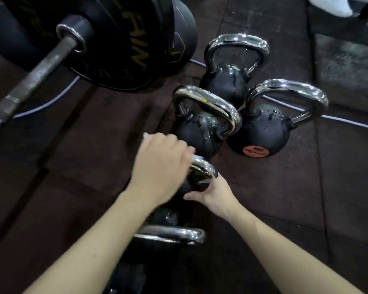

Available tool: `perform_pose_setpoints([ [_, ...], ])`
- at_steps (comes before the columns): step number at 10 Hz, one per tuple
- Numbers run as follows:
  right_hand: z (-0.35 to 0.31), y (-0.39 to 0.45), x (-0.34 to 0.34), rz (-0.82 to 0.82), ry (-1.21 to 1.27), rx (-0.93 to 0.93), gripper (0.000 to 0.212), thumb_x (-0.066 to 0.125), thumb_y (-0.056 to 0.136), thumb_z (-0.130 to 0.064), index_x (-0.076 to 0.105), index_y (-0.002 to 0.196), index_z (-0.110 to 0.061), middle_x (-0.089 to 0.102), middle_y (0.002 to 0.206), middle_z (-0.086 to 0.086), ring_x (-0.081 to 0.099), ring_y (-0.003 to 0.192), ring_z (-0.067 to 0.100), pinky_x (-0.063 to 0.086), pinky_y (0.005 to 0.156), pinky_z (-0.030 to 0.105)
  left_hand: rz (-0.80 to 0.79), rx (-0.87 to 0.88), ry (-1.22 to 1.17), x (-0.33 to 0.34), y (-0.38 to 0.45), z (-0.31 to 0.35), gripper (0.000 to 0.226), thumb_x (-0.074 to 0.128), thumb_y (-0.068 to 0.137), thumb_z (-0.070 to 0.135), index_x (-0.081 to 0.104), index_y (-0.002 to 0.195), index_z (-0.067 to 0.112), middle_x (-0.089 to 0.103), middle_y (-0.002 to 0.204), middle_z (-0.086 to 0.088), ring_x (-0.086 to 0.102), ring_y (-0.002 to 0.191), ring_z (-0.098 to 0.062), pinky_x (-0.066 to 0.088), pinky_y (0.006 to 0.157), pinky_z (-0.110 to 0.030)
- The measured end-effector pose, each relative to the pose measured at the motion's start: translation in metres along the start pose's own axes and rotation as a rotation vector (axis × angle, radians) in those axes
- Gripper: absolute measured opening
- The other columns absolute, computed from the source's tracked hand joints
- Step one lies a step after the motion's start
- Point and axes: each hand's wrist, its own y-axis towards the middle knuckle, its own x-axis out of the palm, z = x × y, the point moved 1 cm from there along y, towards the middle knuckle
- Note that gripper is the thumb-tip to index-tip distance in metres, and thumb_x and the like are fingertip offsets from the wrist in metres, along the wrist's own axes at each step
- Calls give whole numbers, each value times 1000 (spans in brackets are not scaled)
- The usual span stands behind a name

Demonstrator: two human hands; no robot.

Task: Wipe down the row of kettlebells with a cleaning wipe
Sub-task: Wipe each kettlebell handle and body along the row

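Observation:
Several black kettlebells with chrome handles stand on the dark rubber floor. My left hand [160, 166] is closed on a white cleaning wipe [194, 158] and presses it on the chrome handle of a small kettlebell [202, 172], most of which is hidden under the hand. My right hand [215, 193] cups that kettlebell's body from the right side. Beyond it stand a wet-looking kettlebell [200, 132], one with an orange label [261, 132], and a farther one [232, 81]. Another kettlebell's handle [172, 234] shows between my forearms.
A loaded barbell [40, 68] with big black plates [123, 43] fills the upper left, close to the kettlebells. A thin pale cable [348, 124] runs across the floor behind them. Something white [331, 5] lies at the top right.

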Motion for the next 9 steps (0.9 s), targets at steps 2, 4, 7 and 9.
perform_pose_setpoints([
  [2, 4, 6, 4, -46, 83, 60, 110, 105, 53, -36, 44, 140, -65, 59, 136, -18, 59, 124, -3, 45, 116, 29, 98, -370, -327, 6, 2, -21, 40, 27, 106, 34, 54, 80, 19, 55, 84, -1, 50, 83, -29, 48, 78, -53],
  [4, 13, 12, 2, -117, 57, 138, 66, 96, 66, -32, 66, 124, -35, 73, 120, -9, 68, 111, 4, 54, 100, 30, 125, -154, 54, 12, 7, 46, 52, 20, 109, 29, 64, 82, 16, 57, 80, -7, 55, 85, -35, 41, 112, -55],
  [7, 23, 19, 4, -194, 38, 9, 126, 91, 43, -76, 26, 151, -70, 69, 138, -19, 61, 130, -4, 49, 112, 26, 42, -402, -301, -4, 4, -20, 32, 34, 95, 36, 55, 75, 21, 59, 74, -5, 61, 73, -32, 53, 74, -54],
  [9, 32, 27, 7, -171, -20, -16, 129, 72, 37, -98, 8, 147, -78, 69, 141, -9, 67, 123, -1, 51, 106, 21, 112, -274, -189, -5, -1, -5, 27, 35, 107, 29, 61, 100, 27, 64, 95, 3, 60, 91, -24, 48, 88, -45],
])
